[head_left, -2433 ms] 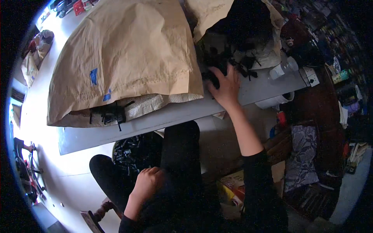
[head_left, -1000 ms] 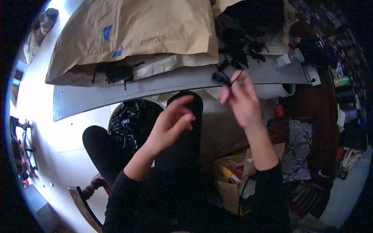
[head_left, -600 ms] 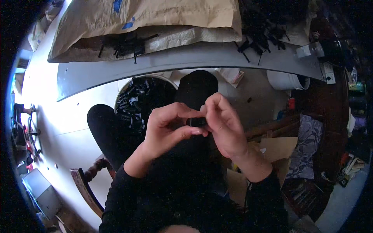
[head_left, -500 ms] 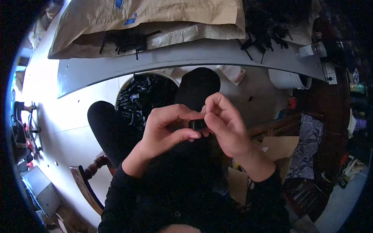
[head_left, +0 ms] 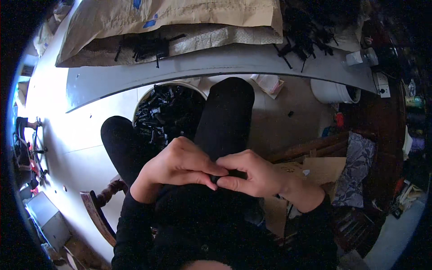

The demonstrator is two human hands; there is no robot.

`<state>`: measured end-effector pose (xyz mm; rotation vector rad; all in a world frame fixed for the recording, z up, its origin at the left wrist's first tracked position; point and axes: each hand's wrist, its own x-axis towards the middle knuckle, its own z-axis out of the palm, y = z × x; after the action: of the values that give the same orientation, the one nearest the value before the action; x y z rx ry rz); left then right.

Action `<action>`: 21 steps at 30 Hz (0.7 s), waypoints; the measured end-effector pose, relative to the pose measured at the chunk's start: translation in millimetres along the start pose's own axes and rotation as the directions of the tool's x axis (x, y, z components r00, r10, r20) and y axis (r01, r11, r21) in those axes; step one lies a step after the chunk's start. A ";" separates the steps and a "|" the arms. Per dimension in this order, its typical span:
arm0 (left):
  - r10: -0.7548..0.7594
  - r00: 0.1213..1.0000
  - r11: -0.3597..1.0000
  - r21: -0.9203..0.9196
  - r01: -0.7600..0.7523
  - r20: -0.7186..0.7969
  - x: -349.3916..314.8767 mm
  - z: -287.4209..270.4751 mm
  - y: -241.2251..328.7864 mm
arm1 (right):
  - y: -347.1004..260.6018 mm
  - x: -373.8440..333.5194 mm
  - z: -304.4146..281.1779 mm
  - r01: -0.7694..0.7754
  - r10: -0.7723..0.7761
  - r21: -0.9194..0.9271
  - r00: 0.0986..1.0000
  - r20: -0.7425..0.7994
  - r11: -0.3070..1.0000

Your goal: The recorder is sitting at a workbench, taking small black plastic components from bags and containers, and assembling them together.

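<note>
A small black part, mostly covered by fingers, is pinched over my lap. My left hand grips it between thumb and forefinger from the left. From the other side, my right hand closes on it too, with its fingertips meeting those of the left. Its exact kind is hidden. Beyond my left hand, a round tub full of small black pieces stands on the floor between my knees.
A grey tabletop crosses ahead, bearing a brown paper sack and a heap of black strips. A white bucket lies tipped at the right. A wooden chair arm is at left, cardboard at right.
Both hands have moved down and slightly left, toward my lap. My right hand's raised fingers have come down and closed on the black part, which is now more hidden.
</note>
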<state>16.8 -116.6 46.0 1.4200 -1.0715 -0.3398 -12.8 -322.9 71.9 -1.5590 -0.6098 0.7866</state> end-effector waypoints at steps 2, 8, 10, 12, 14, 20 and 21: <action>-0.041 0.997 0.999 -0.002 0.041 -0.072 2.9 -2.0 -3.3 | -7.0 2.0 -2.1 -0.007 -0.003 -0.102 0.995 -0.098 0.995; -0.451 0.717 0.890 -0.329 0.315 -0.532 23.5 24.3 15.8 | -21.2 14.3 -10.6 -0.076 -0.586 -0.940 0.765 -0.269 0.331; -0.387 0.717 0.911 -0.362 0.198 -0.580 21.4 23.6 14.8 | -22.7 11.9 -18.7 -0.077 -0.638 -0.975 0.745 -0.194 0.207; -0.277 0.783 0.958 -0.223 0.180 -0.557 22.5 15.6 12.8 | -22.9 2.5 -30.7 0.081 -0.686 -0.889 0.669 -0.286 0.450; -0.172 0.841 0.985 -0.082 0.152 -0.514 22.7 13.3 11.9 | -4.9 3.8 -22.1 0.160 -0.637 -0.700 0.589 -0.498 0.695; -0.121 0.898 0.987 0.041 0.152 -0.423 23.8 12.3 16.9 | -8.0 7.2 -18.5 -0.022 0.170 0.655 0.972 -0.164 0.756; -0.072 0.891 0.978 0.145 0.152 -0.448 24.7 13.0 17.0 | -8.2 7.4 -15.8 0.040 0.139 0.669 0.967 -0.213 0.742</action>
<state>13.2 -140.1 68.5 1.6244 -0.6580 0.0047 4.5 -326.1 79.6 -0.9712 -0.0602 0.7237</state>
